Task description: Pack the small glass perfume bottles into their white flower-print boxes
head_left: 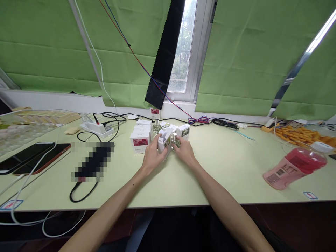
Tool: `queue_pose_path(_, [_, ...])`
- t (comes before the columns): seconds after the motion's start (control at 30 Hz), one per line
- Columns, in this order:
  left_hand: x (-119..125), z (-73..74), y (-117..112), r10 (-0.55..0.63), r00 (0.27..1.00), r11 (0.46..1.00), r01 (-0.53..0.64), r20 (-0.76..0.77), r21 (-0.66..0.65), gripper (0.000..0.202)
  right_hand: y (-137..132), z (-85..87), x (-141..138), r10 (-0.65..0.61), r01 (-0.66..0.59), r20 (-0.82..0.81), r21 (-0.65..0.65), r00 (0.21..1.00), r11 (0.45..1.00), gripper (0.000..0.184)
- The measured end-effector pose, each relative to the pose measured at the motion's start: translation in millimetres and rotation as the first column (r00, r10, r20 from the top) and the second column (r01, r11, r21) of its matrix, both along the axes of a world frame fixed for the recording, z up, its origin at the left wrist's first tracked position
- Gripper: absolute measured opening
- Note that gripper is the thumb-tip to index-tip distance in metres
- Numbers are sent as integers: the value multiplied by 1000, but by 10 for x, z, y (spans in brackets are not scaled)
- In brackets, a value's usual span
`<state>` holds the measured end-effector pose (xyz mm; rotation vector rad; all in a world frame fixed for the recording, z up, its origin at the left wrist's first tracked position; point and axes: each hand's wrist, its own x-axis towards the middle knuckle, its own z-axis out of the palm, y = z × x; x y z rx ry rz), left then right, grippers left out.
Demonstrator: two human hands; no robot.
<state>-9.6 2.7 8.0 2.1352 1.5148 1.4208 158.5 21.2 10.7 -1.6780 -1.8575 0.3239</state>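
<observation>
Both my arms reach out to the middle of the pale green table (215, 164). My left hand (153, 154) is closed round a small white carton (164, 140) with an open flap. My right hand (184, 151) pinches a small glass bottle with a silver cap (174, 139) right at the carton's open end. Just behind stand several more small white boxes, one with a red flower picture (139, 142) to the left and one with a green picture (183, 131) to the right. Another silver-capped bottle (156, 126) stands among them.
A pink plastic bottle (295, 167) lies on its side at the right, with orange snacks (301, 133) behind it. Two phones (34, 156), a white power strip (96, 128), a black cable (81, 192) and white cables lie at the left. Green cloth covers the window behind.
</observation>
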Motion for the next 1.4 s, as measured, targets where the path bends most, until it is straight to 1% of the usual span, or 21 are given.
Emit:
queue_pose_path(0.1, [-3,-2,2,-25,999,1000,25,-21,12,54,-2,10,-1,-5,5,5,-11,1000,1000,37])
queue_pose_path(0.43, [-20,-31,28,-19,999,1000,19,-50,-5,53,-9,6,3,-5,5,15,-17,1000,1000,37])
queue_pose_path(0.7, [-14,5,-15,-47,998,997,44,-41,-71,60,-11,-1,-6,-6,6,-1,-11,1000,1000,35])
queue_pose_path(0.93, [-22,34,-27,-75,996,995,73,-38,-70,65,-9,5,-1,-1,1,-8,-1,1000,1000,35])
queue_pose_path(1.07, [-29,33,-24,-71,997,995,68,-37,-76,68,-4,0,-1,-1,1,-10,-2,1000,1000,35])
queue_pose_path(1.27, [-34,12,-5,-71,997,996,69,-38,-54,68,-7,1,-1,7,-7,-4,-3,1000,1000,35])
queue_pose_path(1.4, [-26,25,-10,-75,996,995,72,-38,-67,68,-9,4,-1,13,-13,-10,-5,1000,1000,35])
